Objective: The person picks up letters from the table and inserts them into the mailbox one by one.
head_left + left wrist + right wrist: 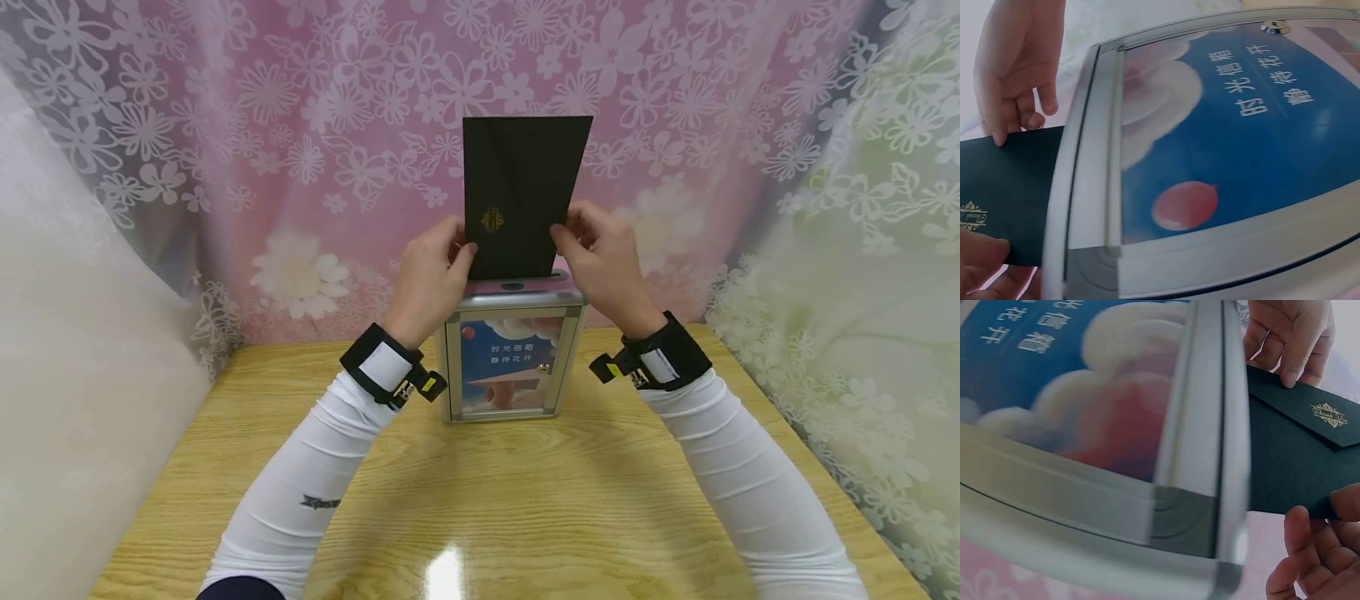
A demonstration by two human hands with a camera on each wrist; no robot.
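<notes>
A dark green envelope [517,183] with a gold emblem stands upright at the slot in the top of a metal-framed letter box [510,358]. My left hand [431,275] pinches the envelope's left edge between thumb and fingers, just above the box top. Opposite it, my right hand [603,258] pinches the right edge, a little higher. In the right wrist view the envelope [1297,456] shows its pointed flap and gold "Thank You" lettering. Whether its lower edge is inside the slot is hidden behind the box's front frame.
The box stands on a wood-grain table [495,492], near its far edge. Its front panel carries a blue poster with Chinese characters and a small lock [543,367]. Behind hangs a pink floral curtain [337,125], with pale cloths at both sides.
</notes>
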